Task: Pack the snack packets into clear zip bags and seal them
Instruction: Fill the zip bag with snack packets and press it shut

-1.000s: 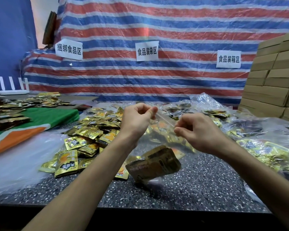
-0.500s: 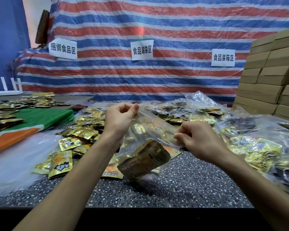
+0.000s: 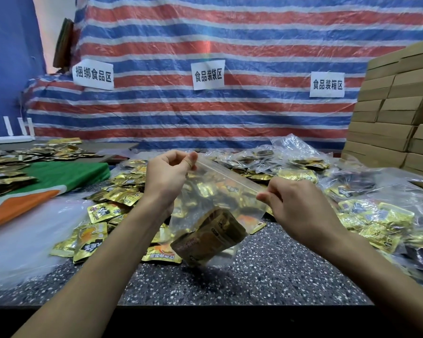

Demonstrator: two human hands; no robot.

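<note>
A clear zip bag hangs in the air above the speckled table, stretched between both hands. My left hand pinches the upper left end of its zip strip. At the lower right end, my right hand pinches the strip between thumb and fingers. A few brown and gold snack packets lie stacked in the bottom of the bag, tilted. Loose gold snack packets are heaped on the table behind and to the left of the bag.
Filled clear bags of packets pile up at the right. Stacked cardboard boxes stand at the far right. A green and orange cloth with more packets lies at the left. A striped tarp with paper signs hangs behind.
My hands have drawn apart along the zip strip. The right hand slid right and down, and the bag now hangs stretched wide between them.
</note>
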